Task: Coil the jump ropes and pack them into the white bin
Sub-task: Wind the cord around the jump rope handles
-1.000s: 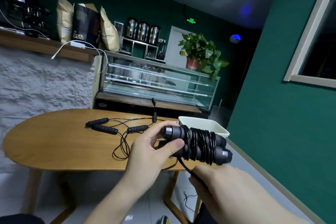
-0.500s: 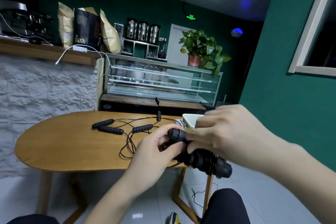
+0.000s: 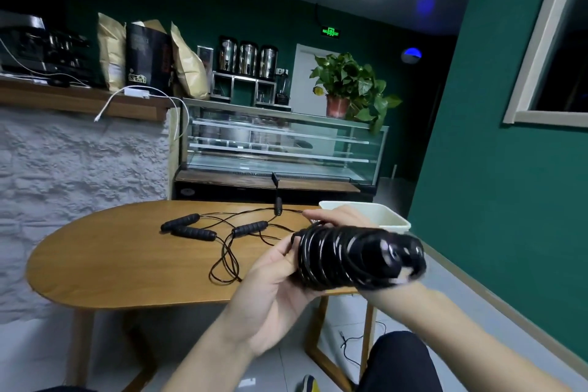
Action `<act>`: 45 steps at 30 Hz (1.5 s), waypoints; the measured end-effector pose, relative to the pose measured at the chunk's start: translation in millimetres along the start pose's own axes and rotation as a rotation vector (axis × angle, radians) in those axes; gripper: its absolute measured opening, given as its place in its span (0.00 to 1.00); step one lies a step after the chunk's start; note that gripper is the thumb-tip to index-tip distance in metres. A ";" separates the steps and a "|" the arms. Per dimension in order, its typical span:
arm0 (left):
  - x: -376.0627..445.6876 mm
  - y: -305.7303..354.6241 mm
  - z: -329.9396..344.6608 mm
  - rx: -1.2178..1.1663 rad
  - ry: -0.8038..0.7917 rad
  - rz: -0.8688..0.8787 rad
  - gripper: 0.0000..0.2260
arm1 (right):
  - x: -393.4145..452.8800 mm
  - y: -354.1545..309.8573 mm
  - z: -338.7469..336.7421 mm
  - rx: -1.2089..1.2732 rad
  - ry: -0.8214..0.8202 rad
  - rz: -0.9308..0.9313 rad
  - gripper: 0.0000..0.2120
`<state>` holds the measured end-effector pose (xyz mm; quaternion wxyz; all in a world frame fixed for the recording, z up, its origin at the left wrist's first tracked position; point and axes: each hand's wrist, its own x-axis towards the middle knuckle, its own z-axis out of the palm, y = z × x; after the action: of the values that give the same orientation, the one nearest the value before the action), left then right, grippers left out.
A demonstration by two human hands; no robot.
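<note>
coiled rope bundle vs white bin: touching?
Cannot tell. In the head view, both hands hold the coiled rope bundle in front of the white bin; its blurred right end overlaps the bin's near rim, so no gap or contact shows.

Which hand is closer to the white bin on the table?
The right hand. Its fingers reach over the coiled jump rope right beside the white bin, while the left hand grips the rope's other end, farther away.

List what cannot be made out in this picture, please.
- Right hand, head view: mostly hidden behind the coiled rope bundle; its grip is unclear.
- Bundle's right end: motion-blurred, handle ends indistinct.
- White bin: the hand and the rim hide its inside.
- Loose ropes on the table: tangled, count uncertain.
</note>
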<state>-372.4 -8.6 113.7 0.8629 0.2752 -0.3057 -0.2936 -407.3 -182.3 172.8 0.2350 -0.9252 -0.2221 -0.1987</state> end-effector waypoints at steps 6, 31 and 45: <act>4.2 -10.9 8.8 -0.122 0.191 0.105 0.18 | -39.1 -28.7 14.3 0.553 0.127 0.173 0.12; -6.5 -0.9 17.4 0.436 0.302 0.291 0.21 | -54.6 -59.0 42.9 0.581 0.524 0.218 0.21; -15.2 1.2 32.1 0.456 0.254 0.221 0.24 | -31.8 -46.1 16.1 0.135 0.707 -0.154 0.08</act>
<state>-403.8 -7.0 130.2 0.8370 0.4618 -0.2813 -0.0844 -452.5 -147.5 160.7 0.3419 -0.7625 -0.2087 -0.5081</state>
